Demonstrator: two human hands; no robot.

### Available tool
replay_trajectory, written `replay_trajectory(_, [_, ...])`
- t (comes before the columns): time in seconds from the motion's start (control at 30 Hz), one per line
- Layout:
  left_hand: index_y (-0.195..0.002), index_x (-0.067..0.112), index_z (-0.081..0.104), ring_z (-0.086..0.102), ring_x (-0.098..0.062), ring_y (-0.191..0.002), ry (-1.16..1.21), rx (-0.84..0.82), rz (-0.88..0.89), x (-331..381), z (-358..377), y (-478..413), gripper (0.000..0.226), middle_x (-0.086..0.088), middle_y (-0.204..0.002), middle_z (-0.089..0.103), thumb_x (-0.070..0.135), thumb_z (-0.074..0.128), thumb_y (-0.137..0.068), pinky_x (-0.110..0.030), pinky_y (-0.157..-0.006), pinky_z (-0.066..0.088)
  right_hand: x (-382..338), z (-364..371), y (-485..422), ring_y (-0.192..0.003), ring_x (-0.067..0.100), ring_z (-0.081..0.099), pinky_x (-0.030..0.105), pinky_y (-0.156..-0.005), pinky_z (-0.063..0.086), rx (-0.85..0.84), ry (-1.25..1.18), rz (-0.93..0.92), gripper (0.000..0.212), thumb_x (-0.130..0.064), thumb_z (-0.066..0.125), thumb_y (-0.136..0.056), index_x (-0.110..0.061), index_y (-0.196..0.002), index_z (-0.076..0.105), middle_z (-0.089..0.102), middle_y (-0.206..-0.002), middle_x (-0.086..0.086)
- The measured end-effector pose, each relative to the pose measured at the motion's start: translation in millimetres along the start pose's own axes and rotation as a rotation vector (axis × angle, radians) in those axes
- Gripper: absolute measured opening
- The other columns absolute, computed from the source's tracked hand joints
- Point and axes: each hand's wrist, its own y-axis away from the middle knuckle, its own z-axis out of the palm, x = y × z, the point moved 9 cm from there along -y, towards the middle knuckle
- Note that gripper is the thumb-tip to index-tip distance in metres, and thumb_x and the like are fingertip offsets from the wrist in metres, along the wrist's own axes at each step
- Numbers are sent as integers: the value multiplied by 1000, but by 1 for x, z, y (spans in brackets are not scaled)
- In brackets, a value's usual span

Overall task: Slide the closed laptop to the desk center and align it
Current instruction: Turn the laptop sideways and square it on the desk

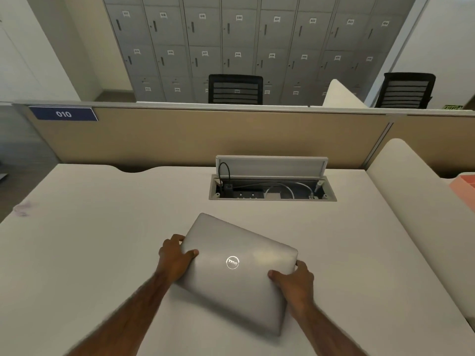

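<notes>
A closed silver laptop (239, 273) with a round logo on its lid lies flat on the white desk (90, 253), near the front middle. It sits skewed, its right end turned toward me. My left hand (176, 258) grips the laptop's left edge, thumb on the lid. On the opposite edge my right hand (295, 281) holds it the same way, thumb on top.
An open cable tray (272, 188) with its lid up, plugs and cables inside, is set into the desk behind the laptop. A beige partition (205, 134) runs along the far edge. A white curved divider (421, 181) bounds the right side, with a pink object (465, 191) beyond.
</notes>
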Motion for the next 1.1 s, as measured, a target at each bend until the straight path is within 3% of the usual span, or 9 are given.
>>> replay_trajectory(0.4, [-116,14,53,61,-35,-108,108,47,-45,-5,20,26,56,-13,-118,60,34,82,-73,-46,-93,53,-28,-19,-50,-110,34,69,49,-97,59,-95,97,-98,84,-31,95,-58,-12,-132,60,63,-129,16])
replay_trajectory(0.77, [-117,11,51,62,-36,-106,101,53,-53,-7,38,37,55,-15,-120,59,32,81,-75,-46,-92,53,-33,-26,-72,-114,33,65,48,-100,57,-144,155,-112,83,-26,95,-61,-9,-134,60,62,-133,15])
replay_trajectory(0.9, [-117,9,50,61,-37,-107,91,59,-61,-10,41,39,55,-16,-120,59,32,81,-76,-47,-92,53,-33,-23,-76,-106,32,68,48,-95,60,-162,143,-111,80,-22,96,-61,-7,-131,62,67,-127,13])
replay_trajectory(1.1, [-119,8,49,61,-37,-108,86,48,-75,-11,47,42,59,-15,-122,58,32,81,-76,-47,-93,53,-30,-21,-83,-114,34,65,47,-99,57,-189,166,-120,84,-24,96,-63,-7,-137,58,64,-134,14])
